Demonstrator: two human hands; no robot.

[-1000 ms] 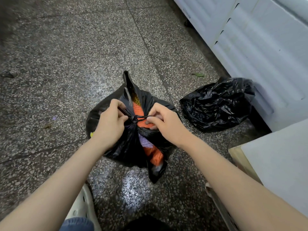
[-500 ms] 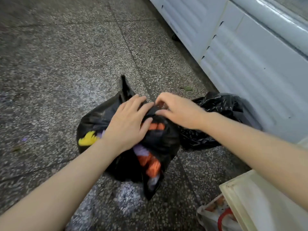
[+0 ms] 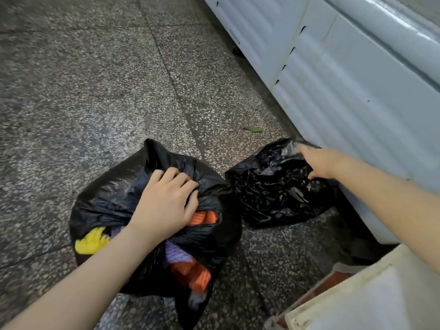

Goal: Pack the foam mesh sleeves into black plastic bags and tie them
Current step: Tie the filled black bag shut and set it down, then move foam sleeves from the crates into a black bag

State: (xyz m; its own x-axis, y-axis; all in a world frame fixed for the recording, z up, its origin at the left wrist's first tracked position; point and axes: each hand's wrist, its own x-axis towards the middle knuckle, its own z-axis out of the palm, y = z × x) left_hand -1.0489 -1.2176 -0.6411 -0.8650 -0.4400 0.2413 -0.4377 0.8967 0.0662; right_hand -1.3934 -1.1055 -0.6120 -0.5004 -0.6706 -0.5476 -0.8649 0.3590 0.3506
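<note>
- White cabinet [image 3: 345, 96], upper right, cut off.
- Full black bag [image 3: 114, 201], lower centre; foam mesh sleeves [image 3: 190, 275] peek out.
- Second black bag [image 3: 269, 194], centre right, contents hidden.
- Left hand [image 3: 164, 206] clutches the full black bag's top, fingers curled.
- Right hand [image 3: 319, 160], blurred, touches the second black bag; grip unclear.

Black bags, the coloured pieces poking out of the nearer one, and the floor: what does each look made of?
The nearer bag and the farther bag look like thin, glossy plastic film: crinkled, with sharp highlights. The orange piece, purple piece and yellow piece look like soft, matte foam mesh; the yellow is too blurred to show netting. The floor looks like terrazzo: speckled chips, faint sheen.
</note>
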